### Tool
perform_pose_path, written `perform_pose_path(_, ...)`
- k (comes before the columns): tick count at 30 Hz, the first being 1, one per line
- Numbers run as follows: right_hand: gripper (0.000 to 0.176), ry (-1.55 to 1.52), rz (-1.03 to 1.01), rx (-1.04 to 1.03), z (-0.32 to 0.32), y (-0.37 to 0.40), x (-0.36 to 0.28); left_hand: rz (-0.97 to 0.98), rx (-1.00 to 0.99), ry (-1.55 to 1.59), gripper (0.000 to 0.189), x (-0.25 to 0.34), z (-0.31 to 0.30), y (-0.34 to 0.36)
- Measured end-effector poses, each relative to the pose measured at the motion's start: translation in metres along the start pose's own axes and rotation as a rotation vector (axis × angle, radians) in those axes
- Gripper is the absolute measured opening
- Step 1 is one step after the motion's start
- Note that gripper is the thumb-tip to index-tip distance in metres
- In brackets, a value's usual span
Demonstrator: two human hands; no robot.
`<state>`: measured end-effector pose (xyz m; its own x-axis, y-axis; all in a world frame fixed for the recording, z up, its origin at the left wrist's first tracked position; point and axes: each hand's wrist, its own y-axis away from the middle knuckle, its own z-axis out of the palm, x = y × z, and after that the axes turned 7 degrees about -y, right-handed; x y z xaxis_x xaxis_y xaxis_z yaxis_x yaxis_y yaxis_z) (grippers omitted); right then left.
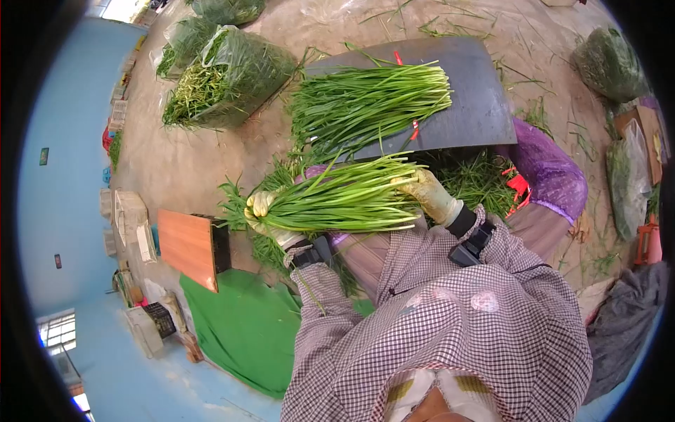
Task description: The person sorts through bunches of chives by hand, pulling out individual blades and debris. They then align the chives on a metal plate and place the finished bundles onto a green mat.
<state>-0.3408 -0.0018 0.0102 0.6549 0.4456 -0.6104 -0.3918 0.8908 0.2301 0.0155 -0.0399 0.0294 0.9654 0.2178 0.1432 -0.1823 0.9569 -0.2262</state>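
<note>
Across my lap lies a loose bunch of garlic chives [344, 200], pale stem ends to the right and leaf tips to the left. My left hand [260, 207], in a pale work glove, wraps its fingers round the leafy end. At the stem ends, my gloved right hand [430, 197] has its fingers closed on some of the stalks. Just beyond, a larger pile of chives [369, 105] rests on a dark grey board [481, 105]. Red and white tie ends [415, 130] stick out from under that pile.
Clear plastic bags of greens [242, 74] stand at the upper left, and another bag [610, 65] at the upper right. Loose leaves [471, 186] lie below the board beside red ties [518, 186]. An orange-brown wooden panel [186, 243] and green cloth [242, 330] are at left.
</note>
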Motion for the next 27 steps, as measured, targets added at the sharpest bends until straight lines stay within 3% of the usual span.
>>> perform_pose_path(1, 0.026, 0.081, 0.035, 0.018, 0.007, 0.006, -0.008, 0.007, 0.018, 0.015, 0.011, -0.006, 0.004, 0.002)
perform_pose_path(3, 0.022, 0.191, -0.155, 0.030, -0.005, 0.005, 0.009, 0.029, 0.035, 0.032, 0.011, -0.009, 0.002, 0.005)
perform_pose_path(6, 0.020, 1.553, -0.693, 0.103, -0.034, 0.003, 0.000, 0.052, 0.001, 0.067, 0.010, -0.005, -0.002, 0.005)
perform_pose_path(9, 0.027, 1.206, -0.261, 0.048, -0.055, 0.020, -0.026, 0.077, 0.000, 0.037, 0.012, -0.005, 0.004, 0.003)
perform_pose_path(12, 0.028, 1.609, 0.283, 0.134, -0.089, 0.036, -0.051, 0.062, -0.011, 0.014, 0.014, 0.000, 0.004, 0.003)
perform_pose_path(15, 0.035, 1.287, -0.229, 0.050, -0.068, 0.040, -0.059, 0.055, 0.002, -0.013, 0.012, 0.002, 0.001, 0.002)
perform_pose_path(16, 0.043, 0.967, -0.099, -0.058, -0.049, 0.031, -0.062, 0.058, 0.010, -0.026, 0.012, 0.002, 0.001, 0.002)
perform_pose_path(17, 0.034, 0.861, -0.116, -0.111, -0.033, 0.022, -0.057, 0.056, 0.000, -0.026, 0.011, -0.001, 0.004, 0.001)
perform_pose_path(19, 0.026, 1.106, -0.316, -0.168, -0.010, 0.007, -0.052, 0.057, -0.022, -0.029, 0.011, -0.006, 0.013, -0.001)
perform_pose_path(22, 0.016, 1.009, -0.344, -0.010, -0.008, -0.007, -0.036, 0.046, -0.068, -0.064, 0.009, -0.007, 0.016, -0.002)
perform_pose_path(25, 0.013, 1.505, -0.788, -0.068, -0.027, -0.003, -0.038, 0.066, 0.005, -0.021, 0.008, -0.008, 0.022, 0.002)
perform_pose_path(26, 0.014, 1.521, -0.736, -0.033, -0.048, 0.002, -0.036, 0.069, 0.011, -0.016, 0.007, -0.006, 0.021, 0.004)
perform_pose_path(27, 0.016, 1.430, -0.566, 0.133, -0.057, 0.014, -0.043, 0.073, 0.014, -0.007, 0.007, -0.005, 0.020, 0.006)
